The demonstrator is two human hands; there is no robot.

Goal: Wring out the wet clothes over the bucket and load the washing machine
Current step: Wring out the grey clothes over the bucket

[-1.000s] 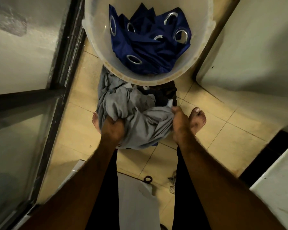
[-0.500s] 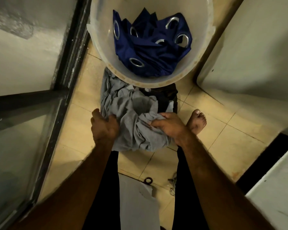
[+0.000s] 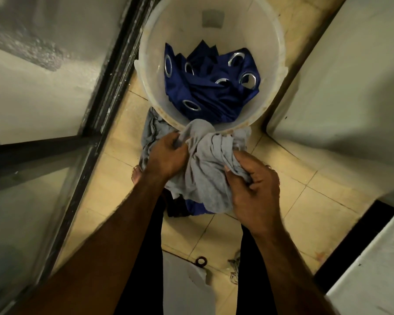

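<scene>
The person stands over a pale plastic bucket (image 3: 182,26) that is set on the beige tiled floor (image 3: 305,201). Both hands are clenched on 1 grey cloth (image 3: 205,169). The left hand (image 3: 166,155) grips a fold at its upper left, and the right hand (image 3: 252,187) holds a bunch of it at the lower right, with the fingers curled into the fabric. The cloth is gathered and creased between them. Its top edge lies against the near rim of the bucket, and the rest hangs just in front of the bucket, above some dark clothes (image 3: 178,205) on the floor.

Inside the bucket lies a dark blue curtain (image 3: 209,96) with 6 metal eyelets showing. On the far inner wall there is a grey square patch (image 3: 213,18); if it has writing, I cannot read it.

A bare foot (image 3: 137,175) shows beside the left wrist. A small black ring (image 3: 200,261) lies on the tiles between the legs. A dark-framed glass door (image 3: 114,64) stands at the left, and a white cabinet (image 3: 350,76) at the right.
</scene>
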